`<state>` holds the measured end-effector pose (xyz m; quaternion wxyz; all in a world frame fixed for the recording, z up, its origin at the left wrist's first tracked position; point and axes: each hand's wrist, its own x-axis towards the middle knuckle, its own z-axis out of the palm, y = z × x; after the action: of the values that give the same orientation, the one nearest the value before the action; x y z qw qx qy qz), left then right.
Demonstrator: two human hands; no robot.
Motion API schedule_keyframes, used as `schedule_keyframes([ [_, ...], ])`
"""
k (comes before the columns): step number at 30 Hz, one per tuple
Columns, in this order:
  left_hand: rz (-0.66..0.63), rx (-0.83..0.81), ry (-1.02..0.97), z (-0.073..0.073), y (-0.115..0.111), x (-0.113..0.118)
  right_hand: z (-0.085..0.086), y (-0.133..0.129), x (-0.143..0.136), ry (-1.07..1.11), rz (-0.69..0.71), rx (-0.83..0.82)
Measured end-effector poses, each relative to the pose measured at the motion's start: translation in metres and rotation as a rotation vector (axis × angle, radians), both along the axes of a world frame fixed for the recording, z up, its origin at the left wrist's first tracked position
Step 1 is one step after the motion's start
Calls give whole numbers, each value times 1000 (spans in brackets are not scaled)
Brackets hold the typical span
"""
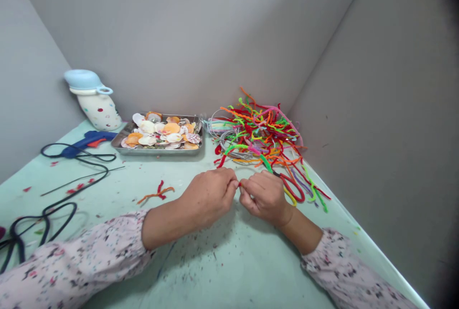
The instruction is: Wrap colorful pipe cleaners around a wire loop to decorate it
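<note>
My left hand (215, 194) is closed, its thumb and finger pinched together at the middle of the table. Facing it, my right hand (265, 196) is closed in a pinch too. A small red tip of pipe cleaner shows between the fingertips of both hands. Behind them arches a strip of joined pipe cleaners (234, 147) in red, green and pink, with its ends running down behind the hands. A red loop (297, 189) with a yellow strand lies beside my right hand; what it belongs to is partly hidden. Left of my left hand lies a twisted orange and red pipe cleaner piece (158, 193).
A metal tray (161, 152) of seashells stands at the back, next to a tangled pile of coloured pipe cleaners (265, 125). To the left are a white bottle (100, 108) with a blue cap, a blue glue gun (88, 142) and a looping black cord (46, 213). Grey walls enclose the table.
</note>
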<state>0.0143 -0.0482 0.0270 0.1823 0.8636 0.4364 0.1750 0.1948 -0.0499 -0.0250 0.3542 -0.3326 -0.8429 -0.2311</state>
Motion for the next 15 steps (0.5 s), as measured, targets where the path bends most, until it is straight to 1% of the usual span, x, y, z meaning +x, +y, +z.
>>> schedule_keyframes([
  [7, 20, -99, -38, 4, 0, 3, 0, 0, -1, -2, 4, 14],
  [15, 35, -223, -128, -1, 3, 3, -2, 1, 1, -21, 4, 8],
])
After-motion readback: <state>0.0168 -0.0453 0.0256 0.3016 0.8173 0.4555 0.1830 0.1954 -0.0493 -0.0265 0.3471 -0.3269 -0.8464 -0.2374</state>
